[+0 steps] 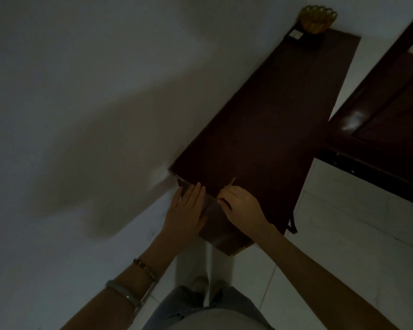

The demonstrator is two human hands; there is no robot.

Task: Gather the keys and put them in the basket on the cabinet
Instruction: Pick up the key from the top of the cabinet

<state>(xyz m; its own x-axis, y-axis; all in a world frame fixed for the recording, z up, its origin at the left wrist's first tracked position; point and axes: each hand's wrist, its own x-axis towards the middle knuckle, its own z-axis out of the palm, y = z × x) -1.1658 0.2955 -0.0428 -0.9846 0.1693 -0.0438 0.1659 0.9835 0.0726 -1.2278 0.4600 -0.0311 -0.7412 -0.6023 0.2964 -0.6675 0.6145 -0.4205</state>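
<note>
Gripping: right hand pinches a key
Left hand: flat, open, on cabinet
Advice: carry it steady to the far basket

Home hallway: cabinet, tiled floor

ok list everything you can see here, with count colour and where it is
dark brown wooden cabinet: one, reddish brown top, running along the wall from the hands to the far corner
golden wire basket: one, yellow-gold, far end of the cabinet top by the wall
small dark block with a pale label: one, black and white, beside the basket
thin brass-coloured key-like piece: one, sticking out past the right hand's fingertips; too dim to be sure what it is
dark wooden door: one, reddish brown, right of the cabinet
pale floor tiles: white, below right
left hand: flat on the cabinet's near corner, bracelets on the wrist
right hand: curled at the near edge of the cabinet
</note>
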